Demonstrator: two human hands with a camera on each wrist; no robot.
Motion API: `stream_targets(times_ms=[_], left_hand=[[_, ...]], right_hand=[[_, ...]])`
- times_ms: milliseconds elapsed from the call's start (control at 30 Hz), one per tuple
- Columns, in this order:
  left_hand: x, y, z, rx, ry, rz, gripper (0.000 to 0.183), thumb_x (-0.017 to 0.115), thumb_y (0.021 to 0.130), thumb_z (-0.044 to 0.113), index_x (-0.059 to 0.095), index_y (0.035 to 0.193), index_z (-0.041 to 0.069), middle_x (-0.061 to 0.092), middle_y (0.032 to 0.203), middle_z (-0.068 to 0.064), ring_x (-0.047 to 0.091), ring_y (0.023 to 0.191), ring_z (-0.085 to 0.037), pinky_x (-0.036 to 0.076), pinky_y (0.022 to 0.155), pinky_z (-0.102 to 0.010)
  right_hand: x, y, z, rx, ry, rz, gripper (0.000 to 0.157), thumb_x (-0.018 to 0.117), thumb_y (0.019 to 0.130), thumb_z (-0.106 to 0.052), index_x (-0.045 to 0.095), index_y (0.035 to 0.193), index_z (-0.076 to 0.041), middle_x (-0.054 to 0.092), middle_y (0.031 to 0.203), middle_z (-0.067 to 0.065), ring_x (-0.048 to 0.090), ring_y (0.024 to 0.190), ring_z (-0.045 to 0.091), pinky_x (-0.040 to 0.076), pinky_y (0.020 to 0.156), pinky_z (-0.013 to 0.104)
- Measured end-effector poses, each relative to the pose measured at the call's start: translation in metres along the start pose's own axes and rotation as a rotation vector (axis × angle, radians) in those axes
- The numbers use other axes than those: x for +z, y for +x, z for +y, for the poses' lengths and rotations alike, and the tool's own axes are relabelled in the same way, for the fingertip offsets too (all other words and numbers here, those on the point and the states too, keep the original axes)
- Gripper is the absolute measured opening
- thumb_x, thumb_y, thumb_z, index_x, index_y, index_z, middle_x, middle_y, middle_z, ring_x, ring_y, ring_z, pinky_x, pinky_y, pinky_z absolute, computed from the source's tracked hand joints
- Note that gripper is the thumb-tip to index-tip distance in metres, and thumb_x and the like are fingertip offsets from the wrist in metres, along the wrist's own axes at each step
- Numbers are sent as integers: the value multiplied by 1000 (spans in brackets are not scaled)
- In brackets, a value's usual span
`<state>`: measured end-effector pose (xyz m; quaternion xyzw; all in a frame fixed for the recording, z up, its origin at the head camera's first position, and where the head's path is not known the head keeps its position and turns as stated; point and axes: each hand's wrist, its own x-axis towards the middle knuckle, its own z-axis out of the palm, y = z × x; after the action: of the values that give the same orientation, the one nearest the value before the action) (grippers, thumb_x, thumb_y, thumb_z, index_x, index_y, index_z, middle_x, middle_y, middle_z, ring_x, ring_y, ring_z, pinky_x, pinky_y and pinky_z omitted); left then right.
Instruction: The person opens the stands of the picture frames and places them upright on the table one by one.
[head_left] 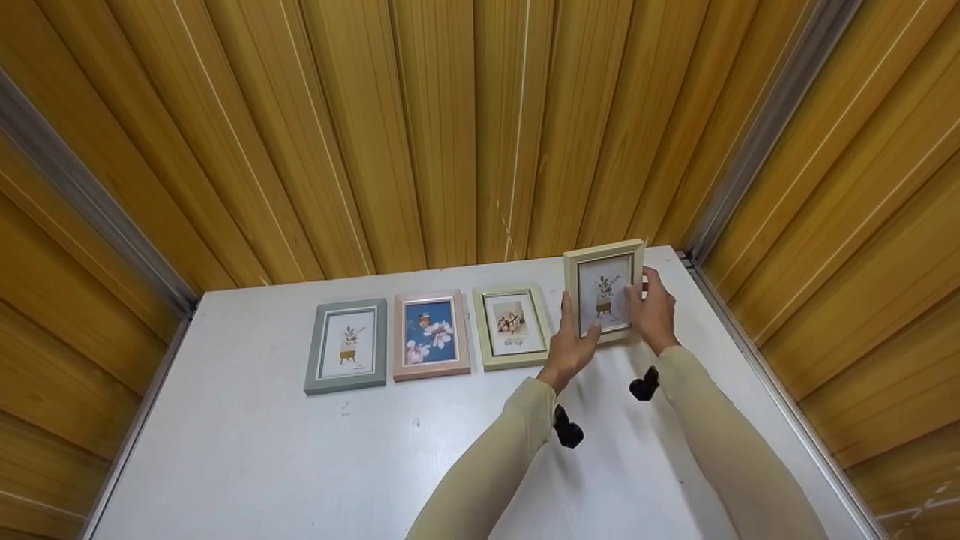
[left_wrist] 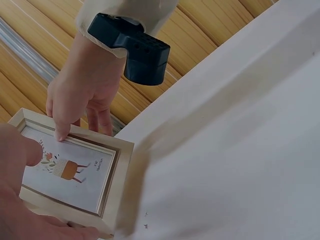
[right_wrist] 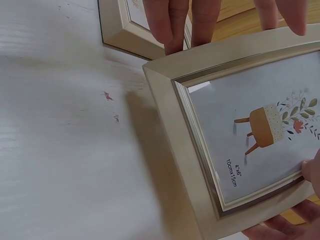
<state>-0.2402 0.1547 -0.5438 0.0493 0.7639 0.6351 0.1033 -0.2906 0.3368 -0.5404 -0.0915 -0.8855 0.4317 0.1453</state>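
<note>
A cream picture frame with a plant print stands tilted up at the right of the white table, held between both hands. My left hand grips its left side near the lower corner, thumb over the front. My right hand holds the opposite side, its thumb on the front and fingers at the edge and behind. In the left wrist view, the right hand reaches over the frame from above. The right wrist view shows the print up close and the left fingers along the far edge.
To the left lie a yellow-green picture frame, a pink one and a grey-green one in a row. Wooden-plank walls enclose the white table. Black wrist cameras hang beneath the sleeves.
</note>
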Motion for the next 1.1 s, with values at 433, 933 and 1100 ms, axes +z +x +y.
stream_targets(times_ms=[433,933,1100], left_hand=[[-7,9,-13,-20,-4,-39,88,62,102,36,2,167,31,15,171,0,25,153,-29,25,122,-47],[-9,14,-19,44,59,-72,89,61,103,28,0,167,23,8,172,-4,16,156,-27,19,125,-45],[-9,13,-20,37,61,-70,90,62,102,30,1,167,23,11,172,-4,19,156,-28,21,124,-45]], right_hand=[[13,3,5,-19,17,47,47,51,108,-18,42,152,-6,56,128,26,57,112,41,48,94,57],[17,1,11,8,50,38,45,49,109,-19,41,152,-8,58,131,22,61,113,38,52,92,56],[16,0,12,-2,32,38,46,49,109,-19,40,153,-8,59,130,24,63,111,41,53,92,57]])
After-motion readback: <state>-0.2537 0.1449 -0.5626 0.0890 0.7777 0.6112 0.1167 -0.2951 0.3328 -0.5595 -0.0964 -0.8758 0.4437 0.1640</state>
